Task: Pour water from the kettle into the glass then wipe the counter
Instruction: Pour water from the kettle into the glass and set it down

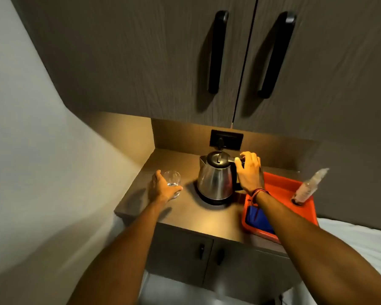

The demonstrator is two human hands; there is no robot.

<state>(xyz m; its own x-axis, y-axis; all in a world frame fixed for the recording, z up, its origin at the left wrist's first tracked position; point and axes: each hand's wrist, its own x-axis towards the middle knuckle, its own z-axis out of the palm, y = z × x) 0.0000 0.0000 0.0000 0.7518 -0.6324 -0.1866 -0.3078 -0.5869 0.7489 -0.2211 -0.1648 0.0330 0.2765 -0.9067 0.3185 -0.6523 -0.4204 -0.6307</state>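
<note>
A steel kettle (215, 178) with a black lid stands upright on its black base in the middle of the brown counter (198, 219). My right hand (249, 172) is wrapped around the kettle's black handle on its right side. A clear glass (172, 180) with a little water in the bottom stands on the counter left of the kettle. My left hand (161, 188) grips the glass from the left and below. A blue cloth (259, 219) lies in the near end of a red tray (295, 186); my right forearm covers part of it.
The red tray sits at the counter's right end and holds an upright clear plastic bottle (308, 188). A black wall socket (227, 139) is behind the kettle. Dark cabinet doors with black handles (217, 51) hang overhead. White bedding (359, 241) lies to the right.
</note>
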